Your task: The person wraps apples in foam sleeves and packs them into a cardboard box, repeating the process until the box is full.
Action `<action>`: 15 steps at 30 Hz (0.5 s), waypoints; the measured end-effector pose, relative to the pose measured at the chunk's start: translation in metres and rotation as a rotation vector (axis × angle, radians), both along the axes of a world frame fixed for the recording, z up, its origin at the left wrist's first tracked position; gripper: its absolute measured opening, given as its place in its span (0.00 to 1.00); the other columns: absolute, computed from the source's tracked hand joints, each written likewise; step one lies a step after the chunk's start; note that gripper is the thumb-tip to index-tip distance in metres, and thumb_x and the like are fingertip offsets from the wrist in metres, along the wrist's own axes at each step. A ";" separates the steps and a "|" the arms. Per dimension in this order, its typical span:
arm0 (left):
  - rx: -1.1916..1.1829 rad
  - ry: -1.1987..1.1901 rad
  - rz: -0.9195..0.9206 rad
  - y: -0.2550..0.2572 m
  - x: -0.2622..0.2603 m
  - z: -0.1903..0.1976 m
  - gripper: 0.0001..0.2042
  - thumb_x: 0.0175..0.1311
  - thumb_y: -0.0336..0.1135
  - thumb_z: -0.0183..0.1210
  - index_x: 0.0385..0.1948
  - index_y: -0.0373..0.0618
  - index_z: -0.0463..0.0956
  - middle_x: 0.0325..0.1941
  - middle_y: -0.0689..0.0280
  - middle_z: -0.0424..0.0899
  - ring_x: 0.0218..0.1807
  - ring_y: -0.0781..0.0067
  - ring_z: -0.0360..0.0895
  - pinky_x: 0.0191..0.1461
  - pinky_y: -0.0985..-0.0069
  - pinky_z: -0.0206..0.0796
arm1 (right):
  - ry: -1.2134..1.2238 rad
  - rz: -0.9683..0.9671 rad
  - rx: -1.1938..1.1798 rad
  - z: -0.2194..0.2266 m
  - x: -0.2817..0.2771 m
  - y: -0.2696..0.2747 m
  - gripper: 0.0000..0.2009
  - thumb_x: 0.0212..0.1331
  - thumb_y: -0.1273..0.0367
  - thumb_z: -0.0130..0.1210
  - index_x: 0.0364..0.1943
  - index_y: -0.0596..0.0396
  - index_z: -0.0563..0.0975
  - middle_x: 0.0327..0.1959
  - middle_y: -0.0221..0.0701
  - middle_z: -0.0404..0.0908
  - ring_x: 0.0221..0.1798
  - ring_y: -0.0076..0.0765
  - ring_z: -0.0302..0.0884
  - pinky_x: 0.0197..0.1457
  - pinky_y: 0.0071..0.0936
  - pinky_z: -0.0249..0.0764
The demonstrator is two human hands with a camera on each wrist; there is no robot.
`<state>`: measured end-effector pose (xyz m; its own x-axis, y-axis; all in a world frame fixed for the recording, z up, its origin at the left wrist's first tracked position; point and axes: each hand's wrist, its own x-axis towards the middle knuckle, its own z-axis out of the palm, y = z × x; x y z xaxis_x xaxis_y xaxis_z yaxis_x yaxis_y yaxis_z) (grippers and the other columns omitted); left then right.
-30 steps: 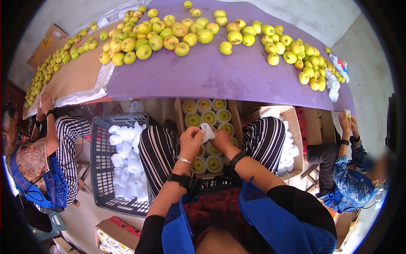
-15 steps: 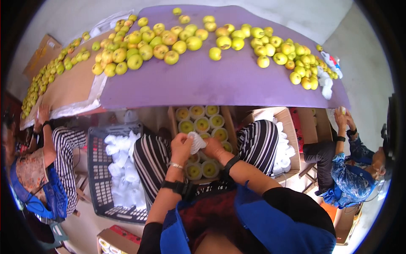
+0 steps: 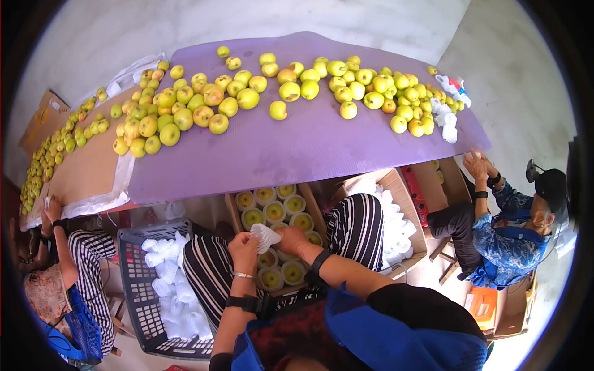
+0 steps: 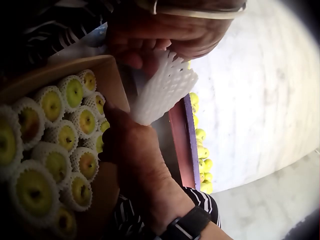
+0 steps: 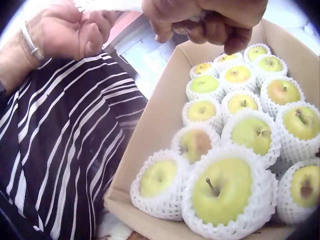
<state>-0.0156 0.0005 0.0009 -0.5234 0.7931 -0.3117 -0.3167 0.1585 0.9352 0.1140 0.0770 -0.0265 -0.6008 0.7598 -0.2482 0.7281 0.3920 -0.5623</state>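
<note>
A white foam net sleeve [image 3: 265, 236] is stretched between the two hands over an open carton of apples. My left hand [image 3: 244, 252], with a bracelet at the wrist, pinches one end of it. At the other end the fingers of my right hand [image 3: 293, 241] grip it, seen from the side in the left wrist view, where the sleeve [image 4: 164, 92] looks flattened and bare of fruit. Below, the carton [image 5: 145, 120] holds rows of yellow-green apples [image 5: 222, 192], each in its own foam net. Whatever lies inside the curled right fingers [image 5: 215, 30] is hidden.
Loose apples [image 3: 247, 99] spread across the purple-covered table [image 3: 297, 148] ahead. A dark plastic crate [image 3: 133, 266] of foam nets stands left of the knees, a carton of foam nets [image 3: 393, 229] at the right. One person [image 3: 520, 210] sits at each side.
The head view has tilted and turned, so the table sits lower and further left. Both hands keep hold of the foam net, which now slants up to the left between them.
</note>
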 end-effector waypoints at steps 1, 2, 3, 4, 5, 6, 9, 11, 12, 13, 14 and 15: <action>0.039 -0.018 0.019 0.001 0.000 -0.003 0.01 0.49 0.24 0.53 0.22 0.38 0.70 0.20 0.70 0.72 0.20 0.83 0.67 0.23 0.85 0.60 | 0.002 -0.018 -0.042 0.006 0.000 0.000 0.16 0.42 0.56 0.54 0.32 0.51 0.74 0.33 0.40 0.76 0.37 0.47 0.73 0.39 0.35 0.69; 0.047 -0.017 0.014 0.001 -0.001 -0.004 0.01 0.49 0.24 0.53 0.22 0.38 0.70 0.20 0.70 0.72 0.20 0.83 0.67 0.23 0.85 0.60 | 0.005 -0.036 -0.084 0.013 -0.001 0.000 0.19 0.40 0.56 0.56 0.36 0.53 0.73 0.36 0.40 0.76 0.38 0.47 0.73 0.41 0.35 0.69; 0.049 -0.016 0.069 0.001 -0.001 -0.006 0.01 0.49 0.24 0.53 0.22 0.38 0.70 0.20 0.71 0.72 0.20 0.83 0.67 0.23 0.86 0.60 | 0.006 -0.040 -0.076 0.020 0.001 0.000 0.19 0.40 0.56 0.56 0.36 0.53 0.73 0.36 0.40 0.76 0.38 0.47 0.73 0.41 0.35 0.69; 0.053 -0.015 0.127 0.004 -0.002 -0.004 0.01 0.50 0.24 0.52 0.23 0.39 0.70 0.20 0.71 0.73 0.20 0.84 0.67 0.22 0.86 0.59 | 0.092 -0.016 0.046 0.028 0.005 0.001 0.24 0.39 0.56 0.57 0.41 0.55 0.70 0.38 0.42 0.75 0.39 0.47 0.73 0.42 0.35 0.69; 0.033 -0.027 0.146 0.004 -0.001 -0.001 0.01 0.51 0.25 0.52 0.23 0.40 0.70 0.20 0.71 0.73 0.19 0.84 0.67 0.21 0.86 0.58 | 0.177 0.009 0.167 0.037 0.011 0.003 0.29 0.37 0.55 0.58 0.46 0.57 0.68 0.40 0.44 0.74 0.40 0.46 0.73 0.44 0.36 0.68; 0.039 -0.029 0.147 0.004 0.000 0.001 0.01 0.51 0.25 0.52 0.23 0.40 0.70 0.20 0.71 0.73 0.19 0.84 0.67 0.21 0.86 0.58 | 0.175 0.011 0.173 0.053 0.016 0.008 0.29 0.37 0.55 0.58 0.46 0.57 0.68 0.40 0.44 0.74 0.40 0.46 0.73 0.44 0.36 0.68; 0.003 -0.065 0.142 0.006 0.002 0.001 0.01 0.51 0.26 0.51 0.23 0.41 0.70 0.20 0.71 0.73 0.18 0.84 0.67 0.20 0.86 0.57 | 0.376 -0.008 -0.045 0.120 0.034 0.045 0.27 0.40 0.58 0.58 0.45 0.58 0.69 0.42 0.45 0.72 0.42 0.42 0.71 0.46 0.33 0.67; 0.022 -0.126 0.142 0.009 0.003 -0.002 0.01 0.52 0.27 0.51 0.24 0.42 0.70 0.20 0.71 0.73 0.18 0.84 0.67 0.20 0.86 0.57 | 0.346 -0.109 -0.178 0.155 0.042 0.071 0.22 0.42 0.63 0.57 0.44 0.57 0.70 0.40 0.42 0.73 0.39 0.38 0.72 0.42 0.30 0.68; 0.027 -0.129 0.149 0.010 0.004 -0.003 0.01 0.52 0.27 0.51 0.24 0.42 0.70 0.20 0.71 0.73 0.18 0.84 0.67 0.20 0.86 0.57 | 0.322 -0.166 -0.192 0.165 0.045 0.085 0.20 0.44 0.66 0.57 0.43 0.57 0.70 0.37 0.39 0.75 0.35 0.34 0.73 0.39 0.28 0.69; -0.004 -0.154 0.145 0.011 0.004 -0.004 0.01 0.52 0.26 0.52 0.25 0.40 0.70 0.22 0.70 0.74 0.20 0.84 0.68 0.22 0.86 0.59 | 0.284 -0.154 -0.057 0.170 0.046 0.099 0.19 0.43 0.65 0.56 0.42 0.57 0.71 0.38 0.41 0.74 0.37 0.37 0.72 0.41 0.30 0.68; -0.035 -0.179 0.142 0.012 0.004 -0.005 0.02 0.52 0.25 0.52 0.26 0.37 0.70 0.24 0.69 0.74 0.22 0.83 0.68 0.25 0.85 0.60 | 0.248 -0.141 0.078 0.174 0.047 0.115 0.19 0.43 0.64 0.56 0.41 0.56 0.71 0.38 0.42 0.73 0.39 0.40 0.71 0.43 0.32 0.67; -0.031 -0.180 0.150 0.012 0.004 -0.003 0.02 0.52 0.25 0.52 0.26 0.37 0.70 0.24 0.69 0.74 0.22 0.83 0.68 0.25 0.85 0.60 | 0.268 -0.139 0.171 0.170 0.047 0.132 0.18 0.43 0.64 0.56 0.40 0.56 0.71 0.37 0.42 0.73 0.40 0.41 0.71 0.44 0.32 0.67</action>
<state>-0.0114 0.0127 -0.0017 -0.5683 0.6992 -0.4337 -0.5001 0.1251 0.8569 0.1612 0.2094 0.1440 -0.5155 0.8558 0.0423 0.6162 0.4046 -0.6757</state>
